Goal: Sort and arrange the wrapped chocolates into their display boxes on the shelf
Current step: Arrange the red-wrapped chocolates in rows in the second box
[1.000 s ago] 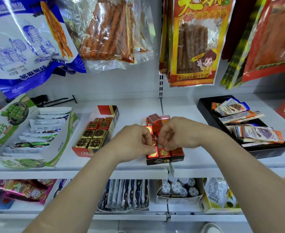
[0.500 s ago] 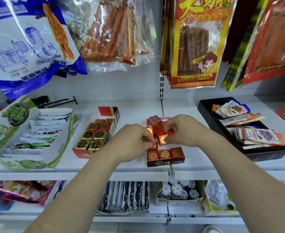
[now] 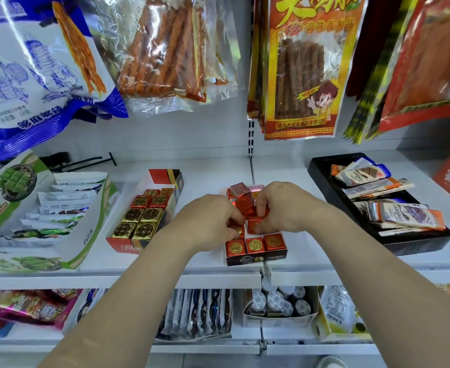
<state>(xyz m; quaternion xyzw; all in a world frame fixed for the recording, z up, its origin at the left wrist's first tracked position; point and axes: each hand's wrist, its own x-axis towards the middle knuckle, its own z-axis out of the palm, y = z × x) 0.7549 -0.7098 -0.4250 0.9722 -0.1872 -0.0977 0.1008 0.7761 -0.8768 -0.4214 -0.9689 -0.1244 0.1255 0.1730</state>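
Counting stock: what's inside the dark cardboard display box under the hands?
Three red foil-wrapped square chocolates fill the front row; jumbled red and pink foil cubes sit behind. Left hand and right hand hide the middle.

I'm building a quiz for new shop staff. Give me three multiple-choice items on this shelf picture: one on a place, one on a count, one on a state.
1. Where is the black tray relative to the dark chocolate box?
A) left of it
B) right of it, same shelf
C) on the shelf below

2. How many red chocolates fill that box's front row?
A) one
B) five
C) three

3. What are the left hand and right hand doing?
A) gripping red chocolates in the box
B) hanging idle
C) pulling down hanging bags

Answers: 1 B, the tray lies right of the box on one shelf; 2 C, three gold-sealed tops sit side by side; 3 A, both hands' fingers curl round red pieces.
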